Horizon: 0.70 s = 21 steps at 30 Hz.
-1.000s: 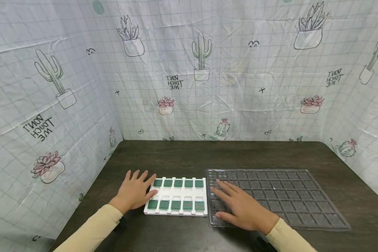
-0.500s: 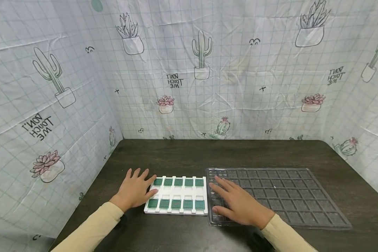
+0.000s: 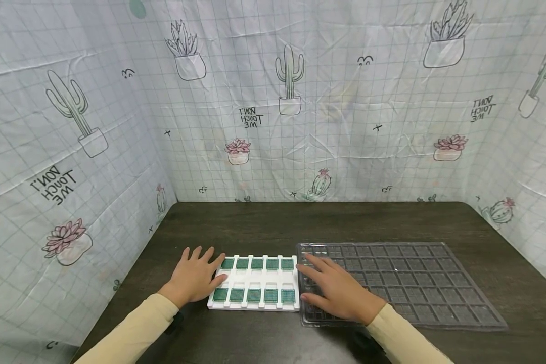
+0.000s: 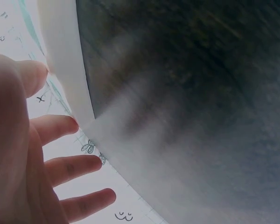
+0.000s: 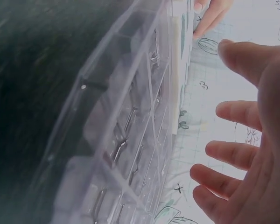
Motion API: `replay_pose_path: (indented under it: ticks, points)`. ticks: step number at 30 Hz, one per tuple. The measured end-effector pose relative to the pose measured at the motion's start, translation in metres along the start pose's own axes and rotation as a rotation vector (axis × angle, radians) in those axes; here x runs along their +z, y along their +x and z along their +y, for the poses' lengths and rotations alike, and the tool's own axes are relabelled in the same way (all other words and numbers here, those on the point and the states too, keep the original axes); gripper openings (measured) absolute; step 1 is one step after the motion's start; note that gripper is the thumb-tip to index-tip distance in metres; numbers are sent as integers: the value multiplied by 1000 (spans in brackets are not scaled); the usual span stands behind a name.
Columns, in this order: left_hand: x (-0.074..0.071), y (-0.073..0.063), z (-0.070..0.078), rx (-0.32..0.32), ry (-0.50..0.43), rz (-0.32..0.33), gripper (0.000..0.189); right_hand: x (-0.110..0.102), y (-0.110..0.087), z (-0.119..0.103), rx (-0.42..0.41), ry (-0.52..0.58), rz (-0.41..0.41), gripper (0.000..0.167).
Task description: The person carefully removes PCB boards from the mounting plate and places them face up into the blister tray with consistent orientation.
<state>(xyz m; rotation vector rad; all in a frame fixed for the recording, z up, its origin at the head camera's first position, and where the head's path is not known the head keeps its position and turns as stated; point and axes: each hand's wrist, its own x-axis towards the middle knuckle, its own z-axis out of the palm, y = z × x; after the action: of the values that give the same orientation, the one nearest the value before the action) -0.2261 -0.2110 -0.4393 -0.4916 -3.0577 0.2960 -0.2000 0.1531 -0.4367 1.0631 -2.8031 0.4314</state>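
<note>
A white tray (image 3: 257,277) lies on the dark table, holding two rows of small green circuit boards (image 3: 254,295). My left hand (image 3: 192,278) is at its left end, fingers spread, with thumb and index fingertip right at the tray's edge. Beside it on the right is a clear plastic tray (image 3: 429,283) divided into many compartments, with no boards visible in it. My right hand (image 3: 341,292) is over the left part of this clear tray, fingers extended and holding nothing. Its fingertips reach towards the white tray's right edge. In the right wrist view, that hand (image 5: 252,140) is above the clear tray (image 5: 130,121).
A dark wooden table (image 3: 236,222) carries both trays, which sit side by side. Pale fabric (image 3: 336,146) printed with cacti and a grid surrounds it at the back and both sides.
My right hand has moved left over the clear tray, bringing its fingertips closer to the white tray. The left hand and both trays have stayed in place.
</note>
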Motion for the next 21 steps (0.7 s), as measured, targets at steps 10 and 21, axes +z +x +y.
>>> replay_pose_path:
  ticks: [10, 21]
  points:
    - [1, 0, 0, -1, 4, 4, 62, 0, 13, -4, 26, 87, 7, 53]
    - [0, 1, -1, 8, -5, 12, 62, 5, 27, -6, 99, 139, 53, 45]
